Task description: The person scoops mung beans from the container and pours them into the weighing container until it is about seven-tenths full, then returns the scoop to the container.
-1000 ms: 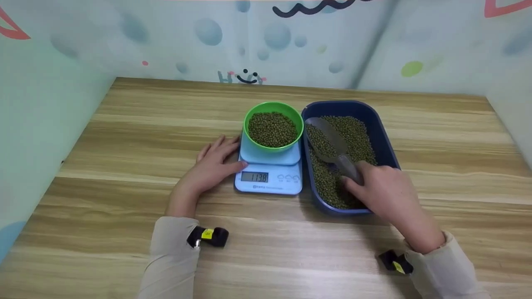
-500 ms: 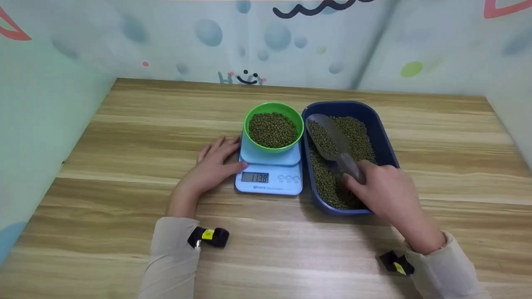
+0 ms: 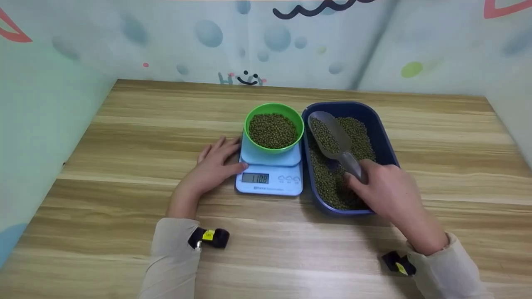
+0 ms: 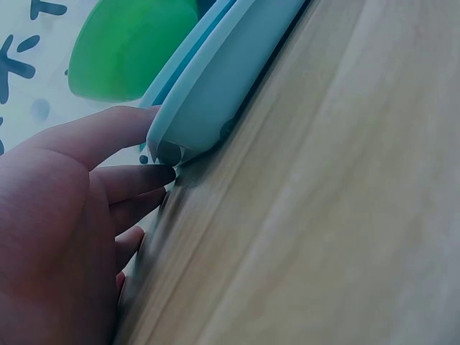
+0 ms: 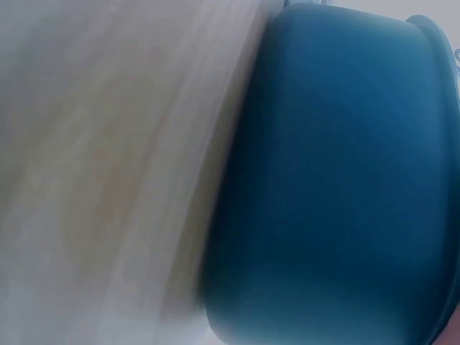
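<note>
My right hand grips the handle of a translucent grey scoop, which holds small olive-green beans that look like mung beans. The scoop is over the left part of a dark blue tub of the same beans. On a light blue kitchen scale stands a green bowl with beans in it. The scale's display appears to read 110.8. With its fingers loosely spread, my left hand touches the scale's left side. In the left wrist view its fingers reach the scale's edge.
The tub stands close against the scale's right side, its blue wall filling much of the right wrist view. All of it rests on a wooden table. A patterned backdrop rises behind the table's back edge.
The scoop has shifted slightly right and back over the tub, away from the bowl. The scale's reading has gone from about 113.8 to 110.8. My left hand stays in place.
</note>
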Demonstrator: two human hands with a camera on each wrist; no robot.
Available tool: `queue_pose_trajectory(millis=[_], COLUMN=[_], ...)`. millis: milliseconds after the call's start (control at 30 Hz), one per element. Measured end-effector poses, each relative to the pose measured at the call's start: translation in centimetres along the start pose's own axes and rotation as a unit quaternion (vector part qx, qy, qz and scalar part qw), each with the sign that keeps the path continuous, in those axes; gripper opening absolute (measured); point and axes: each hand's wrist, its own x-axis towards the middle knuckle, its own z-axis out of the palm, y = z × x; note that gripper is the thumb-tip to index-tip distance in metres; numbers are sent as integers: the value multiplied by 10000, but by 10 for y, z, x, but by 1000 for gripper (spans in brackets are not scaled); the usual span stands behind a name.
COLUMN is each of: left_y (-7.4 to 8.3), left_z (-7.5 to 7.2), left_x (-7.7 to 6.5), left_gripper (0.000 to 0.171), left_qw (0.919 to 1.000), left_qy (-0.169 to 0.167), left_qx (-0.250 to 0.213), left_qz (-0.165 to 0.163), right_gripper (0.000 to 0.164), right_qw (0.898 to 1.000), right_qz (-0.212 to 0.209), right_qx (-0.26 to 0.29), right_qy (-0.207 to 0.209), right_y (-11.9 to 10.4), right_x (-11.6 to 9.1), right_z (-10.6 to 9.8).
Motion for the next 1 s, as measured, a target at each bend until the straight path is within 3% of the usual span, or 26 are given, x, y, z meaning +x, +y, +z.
queue_pose_trajectory(millis=[167, 433, 700, 1000], left_y=[0, -1, -3, -2], left_z=[0, 2, -1, 0], left_x=[-1, 0, 0, 1], left_gripper=[65, 66, 65, 65], left_qw=[10000, 10000, 10000, 9999], left_qy=[27, 50, 43, 89], left_qx=[-31, -62, 8, -66], left_qz=[-14, 44, -9, 101], right_gripper=[30, 33, 27, 46], right_qw=[9998, 9990, 9929, 9876], right_qz=[76, -289, -556, -360], right_qx=[104, 268, 715, 297], right_qy=[-133, 228, -777, -1500], right_y=[1, 9, 1, -12], right_x=[-1, -6, 7, 28], right_z=[-10, -39, -77, -110])
